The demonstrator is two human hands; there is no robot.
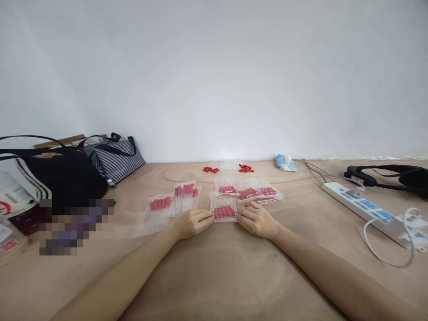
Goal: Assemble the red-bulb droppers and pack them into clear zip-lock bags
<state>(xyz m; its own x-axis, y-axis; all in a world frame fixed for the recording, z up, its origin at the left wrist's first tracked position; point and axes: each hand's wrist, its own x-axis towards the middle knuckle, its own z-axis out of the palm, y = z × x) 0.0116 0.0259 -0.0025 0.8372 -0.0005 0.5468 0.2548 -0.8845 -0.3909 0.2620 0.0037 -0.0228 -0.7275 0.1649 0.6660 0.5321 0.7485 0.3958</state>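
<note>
A small clear plastic bag lies near the middle of the table, with several thin sticks with red ends inside. My left hand pinches its left edge, fingers closed. On the opposite edge, my right hand has its fingers bent and pressed together. Just beyond are more filled bags: one at the back, another beside it, and a stack at the right. To the left, two groups of similar bags, a nearer one and a farther one, overlap partly.
Loose red pieces and more red pieces flank pale sticks near the wall. At right are a power strip with cables, a black headset-like strap and a blue-white packet. Bags, a black one and a striped one, stand left.
</note>
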